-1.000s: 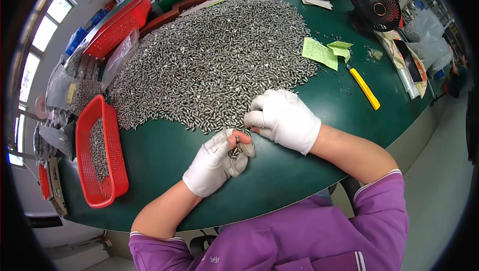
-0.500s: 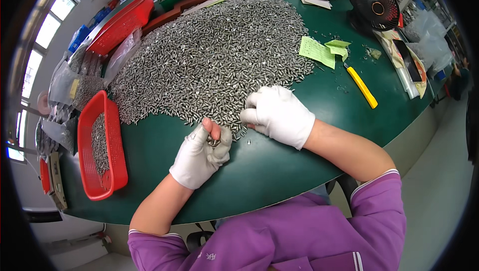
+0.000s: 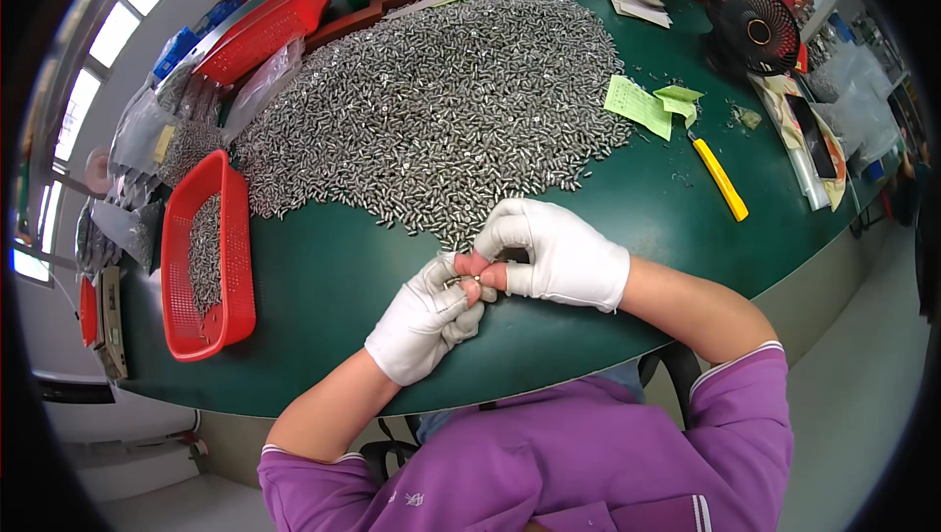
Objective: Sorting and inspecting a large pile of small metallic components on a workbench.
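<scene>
Both hands wear white gloves with some fingertips bare, and they meet just in front of a broad pile of small silver screws (image 3: 431,101). My left hand (image 3: 417,326) is closed, fingers curled, with a bit of shiny metal showing between thumb and forefinger; these look like screws. From the right, my right hand (image 3: 569,253) pinches at the left fingertips, its thumb and forefinger touching them. A small metal piece shows between the fingertips, most likely a screw, though mostly hidden. The near tip of the pile lies right behind the hands.
On the left stands a red perforated basket (image 3: 238,267) partly filled with screws. Bagged screws (image 3: 191,150) and a larger red basket (image 3: 265,32) lie behind it. To the right are green paper slips (image 3: 637,106), a yellow knife (image 3: 720,179), a black fan (image 3: 755,30) and a phone (image 3: 812,130).
My right hand has left the pile's edge and come down to my left fingertips. My left hand has shifted right to meet it. The loose screw on the table no longer shows. The view has shifted slightly.
</scene>
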A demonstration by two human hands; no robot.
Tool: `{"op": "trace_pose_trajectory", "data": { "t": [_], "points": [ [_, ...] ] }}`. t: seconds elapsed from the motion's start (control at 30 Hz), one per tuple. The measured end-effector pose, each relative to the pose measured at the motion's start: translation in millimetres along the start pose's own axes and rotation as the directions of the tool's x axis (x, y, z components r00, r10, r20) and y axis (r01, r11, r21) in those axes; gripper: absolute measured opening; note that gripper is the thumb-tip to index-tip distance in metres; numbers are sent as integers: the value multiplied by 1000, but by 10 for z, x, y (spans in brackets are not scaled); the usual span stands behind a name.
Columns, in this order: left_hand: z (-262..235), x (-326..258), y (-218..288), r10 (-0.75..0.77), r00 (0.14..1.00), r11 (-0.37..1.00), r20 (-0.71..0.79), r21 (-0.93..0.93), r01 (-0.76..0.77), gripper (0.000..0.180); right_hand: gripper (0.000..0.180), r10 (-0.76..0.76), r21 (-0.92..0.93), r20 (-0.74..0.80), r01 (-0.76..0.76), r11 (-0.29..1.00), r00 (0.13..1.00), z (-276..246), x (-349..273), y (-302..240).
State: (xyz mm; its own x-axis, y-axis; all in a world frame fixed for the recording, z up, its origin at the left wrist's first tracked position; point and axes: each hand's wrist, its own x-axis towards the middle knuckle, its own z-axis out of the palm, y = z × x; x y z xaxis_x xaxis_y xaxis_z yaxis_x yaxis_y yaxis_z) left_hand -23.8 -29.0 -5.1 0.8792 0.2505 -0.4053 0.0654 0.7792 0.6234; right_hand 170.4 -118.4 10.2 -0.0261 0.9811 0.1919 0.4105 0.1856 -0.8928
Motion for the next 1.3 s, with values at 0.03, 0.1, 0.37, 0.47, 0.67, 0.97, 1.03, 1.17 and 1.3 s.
{"op": "trace_pose_trajectory", "data": {
  "t": [0.03, 0.1, 0.37, 0.47, 0.67, 0.97, 1.03, 1.17, 1.3],
  "points": [
    [13, 2, -4, -1, 1000, 1000, -2, -1, 1, 17, 18, 5, -1, 14, -5, 1000, 1000, 0, 1, 10],
    [40, -10, 3, 40, 999, 998, -3, 43, -40, 14, 17, 11, 2, 29, -11, 1000, 1000, 5, 7, 13],
    [-34, 19, 61, 19, 996, 998, 91, 63, -25, 23, 16, -176, -464, -1, 156, 872, 984, -151, -21, 117],
    [-88, -4, 78, -1, 995, 998, 100, 60, -5, 27, 10, -171, -554, 104, 200, 808, 980, -131, 2, 131],
    [-50, -25, 118, -30, 994, 999, 101, 44, 26, 28, 8, -145, -661, 118, 187, 727, 982, -77, -31, 111],
    [-114, -5, 96, 5, 990, 1000, 139, 24, -8, 27, 11, -182, -606, 81, 193, 771, 980, -83, -34, 113],
    [-115, -4, 94, -2, 989, 1000, 146, 11, 1, 25, 11, -148, -622, 126, 195, 758, 981, -81, -26, 95],
    [-77, -12, 76, -1, 996, 997, 91, 82, -6, 24, 12, -129, -631, 90, 157, 760, 988, -62, -30, 101],
    [-7, -22, 77, -55, 998, 985, 32, 168, 49, 24, 12, -307, -459, -11, 267, 847, 952, 1, -29, 47]
  ]
}}
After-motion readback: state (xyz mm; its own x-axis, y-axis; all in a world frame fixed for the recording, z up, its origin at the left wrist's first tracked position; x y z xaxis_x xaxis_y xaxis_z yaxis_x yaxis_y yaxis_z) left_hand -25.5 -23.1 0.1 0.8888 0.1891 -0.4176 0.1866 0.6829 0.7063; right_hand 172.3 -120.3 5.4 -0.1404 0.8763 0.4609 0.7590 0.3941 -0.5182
